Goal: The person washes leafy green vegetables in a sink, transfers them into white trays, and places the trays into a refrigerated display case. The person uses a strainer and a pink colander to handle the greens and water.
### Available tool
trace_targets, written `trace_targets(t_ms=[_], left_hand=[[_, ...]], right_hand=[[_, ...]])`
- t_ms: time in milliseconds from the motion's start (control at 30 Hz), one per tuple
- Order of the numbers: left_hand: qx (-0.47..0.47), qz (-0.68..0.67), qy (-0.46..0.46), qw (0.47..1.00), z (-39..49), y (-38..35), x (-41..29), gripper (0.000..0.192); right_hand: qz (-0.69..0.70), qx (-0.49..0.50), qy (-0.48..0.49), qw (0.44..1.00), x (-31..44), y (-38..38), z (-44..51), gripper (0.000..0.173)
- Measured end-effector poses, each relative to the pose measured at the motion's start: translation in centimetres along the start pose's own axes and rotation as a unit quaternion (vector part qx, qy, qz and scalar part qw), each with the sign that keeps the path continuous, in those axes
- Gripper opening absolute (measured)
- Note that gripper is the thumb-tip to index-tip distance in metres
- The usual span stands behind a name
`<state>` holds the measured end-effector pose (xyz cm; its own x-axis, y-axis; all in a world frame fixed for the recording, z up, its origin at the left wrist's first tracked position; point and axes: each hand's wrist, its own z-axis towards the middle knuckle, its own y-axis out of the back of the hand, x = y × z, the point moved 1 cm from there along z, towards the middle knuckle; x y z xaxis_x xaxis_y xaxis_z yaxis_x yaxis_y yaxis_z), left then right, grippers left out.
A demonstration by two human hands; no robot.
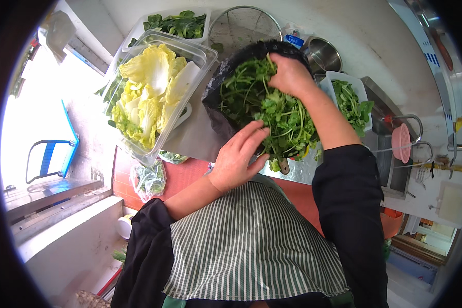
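Observation:
A black plastic bag [214,111] stands with its mouth wide, full of leafy green herbs [285,119] that look like coriander. My right hand [290,75] is at the bag's far right side, fingers curled around some herb stems; the fingertips are partly hidden. Below it, loose sprigs spill over the near side of the bag. My left hand [238,156] is at the near left of the herbs, its fingers spread and fingertips against the leaves, holding nothing.
Left of the bag, a clear plastic tub [206,57] holds napa cabbage leaves [154,84]. Behind are a tray of dark greens [177,25] and a wire strainer [246,27]. A steel pot [323,54], a white container [327,86] of greens, a sink [383,154] and a pink basket [401,143] are to the right.

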<state>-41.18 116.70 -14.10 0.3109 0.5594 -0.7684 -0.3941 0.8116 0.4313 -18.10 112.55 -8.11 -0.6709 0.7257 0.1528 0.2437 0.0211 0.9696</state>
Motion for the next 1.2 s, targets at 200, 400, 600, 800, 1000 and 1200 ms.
trace_targets(t_ms=[200, 400, 600, 800, 1000, 1200], left_hand=[[-0.026, -0.028, 0.116, 0.992, 0.9, -3.2, 0.0, 0.116], [-0.037, -0.524, 0.337, 0.781, 3.3, -5.1, 0.8, 0.101], [-0.098, -0.622, 0.394, 0.670, 6.3, -3.9, 1.1, 0.073], [0.010, -0.670, 0.405, 0.622, 6.2, -4.2, 0.8, 0.079], [0.071, -0.698, 0.339, 0.627, 7.0, -4.0, 0.4, 0.067], [-0.007, -0.486, 0.429, 0.761, 7.5, -1.6, 2.5, 0.046]], right_hand=[[0.146, -0.028, -0.023, 0.989, -1.1, 3.8, -0.3, 0.065], [0.452, -0.029, -0.128, 0.882, -4.1, 0.4, -1.3, 0.070], [0.552, -0.038, -0.132, 0.823, -2.4, -3.6, -5.3, 0.059], [0.668, 0.123, -0.125, 0.723, -1.5, -1.8, -8.3, 0.066], [0.626, 0.086, -0.082, 0.770, -3.7, -3.3, -7.4, 0.064], [0.589, 0.045, -0.160, 0.791, -6.6, -0.4, -6.8, 0.072]])
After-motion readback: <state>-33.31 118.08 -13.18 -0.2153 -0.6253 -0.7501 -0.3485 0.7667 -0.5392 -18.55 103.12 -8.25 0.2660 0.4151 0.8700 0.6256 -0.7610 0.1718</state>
